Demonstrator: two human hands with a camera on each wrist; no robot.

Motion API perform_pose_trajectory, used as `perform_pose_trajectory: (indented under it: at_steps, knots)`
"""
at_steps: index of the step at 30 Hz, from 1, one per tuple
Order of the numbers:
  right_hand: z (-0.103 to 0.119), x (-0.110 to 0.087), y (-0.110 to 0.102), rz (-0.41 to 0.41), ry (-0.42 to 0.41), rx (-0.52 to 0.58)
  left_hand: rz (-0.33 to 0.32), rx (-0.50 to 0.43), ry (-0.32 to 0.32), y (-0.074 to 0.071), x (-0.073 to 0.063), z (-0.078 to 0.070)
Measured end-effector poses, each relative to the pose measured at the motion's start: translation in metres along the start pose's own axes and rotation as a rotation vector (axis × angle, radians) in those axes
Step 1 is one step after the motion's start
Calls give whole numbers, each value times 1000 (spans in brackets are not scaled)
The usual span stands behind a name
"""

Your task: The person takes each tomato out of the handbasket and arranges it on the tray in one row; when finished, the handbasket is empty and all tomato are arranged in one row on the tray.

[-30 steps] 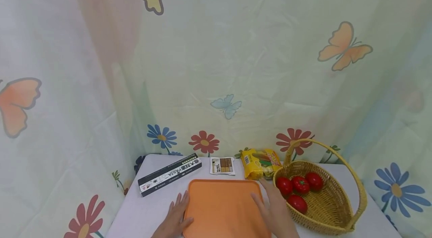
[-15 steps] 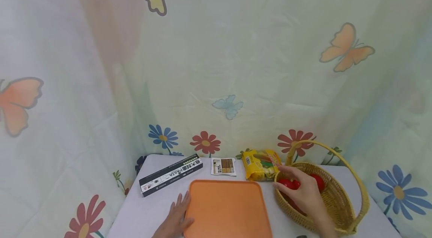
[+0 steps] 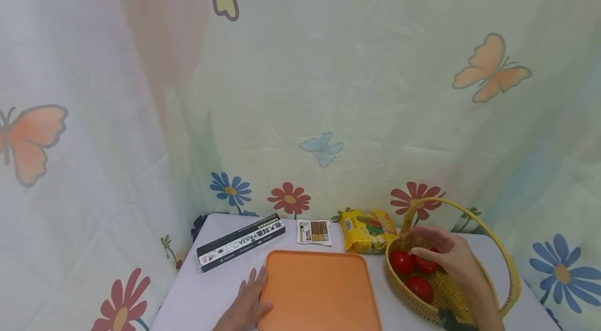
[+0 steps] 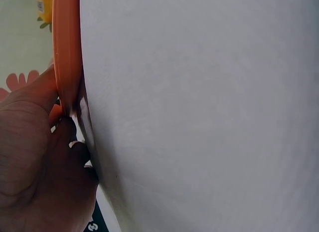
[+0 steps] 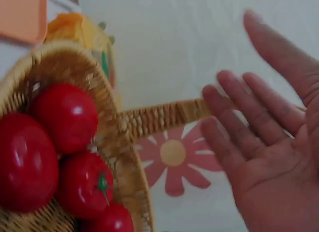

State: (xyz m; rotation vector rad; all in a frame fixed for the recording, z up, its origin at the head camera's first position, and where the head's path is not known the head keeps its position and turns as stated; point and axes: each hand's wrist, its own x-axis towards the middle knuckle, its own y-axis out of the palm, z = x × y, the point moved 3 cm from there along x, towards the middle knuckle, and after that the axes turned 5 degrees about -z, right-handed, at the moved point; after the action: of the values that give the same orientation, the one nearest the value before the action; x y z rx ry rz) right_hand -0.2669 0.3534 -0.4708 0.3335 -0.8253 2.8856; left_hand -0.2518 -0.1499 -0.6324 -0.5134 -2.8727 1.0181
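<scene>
My left hand (image 3: 246,302) rests at the left edge of an orange tray (image 3: 321,289), its fingers extended beside the rim and the thumb reaching over it. In the left wrist view that hand (image 4: 45,142) touches the tray's edge (image 4: 68,47). My right hand (image 3: 453,258) is over a wicker basket (image 3: 410,306), fingers spread and bent slightly, holding nothing. Below it lie several red tomatoes (image 3: 419,289), one partly hidden by the hand. The right wrist view shows the open palm (image 5: 279,172) apart from the tomatoes (image 5: 65,117); one tomato (image 5: 84,184) has a green stem.
A black and white pasta box (image 3: 241,242) lies at the back left of the white table (image 3: 188,305). Behind the tray are a small white and brown packet (image 3: 313,232) and a yellow package (image 3: 368,232). The basket's tall handle (image 3: 497,247) arches beside my right hand.
My right hand has left the tray's right edge and moved right, over the tomatoes in the basket. The left hand has stayed at the tray. The head view has shifted slightly.
</scene>
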Motion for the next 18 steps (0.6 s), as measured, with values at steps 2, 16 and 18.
perform_pose_trajectory:
  at_steps: [2,16,18]
  knots:
    - [-7,7,-3,19,36,-67,2,-2,-5,0,1,1]
    - [-63,42,-10,153,210,-126,-19,-15,-31,0,4,1]
    - [-70,44,-9,163,222,-131,-16,-24,-32,-2,2,1]
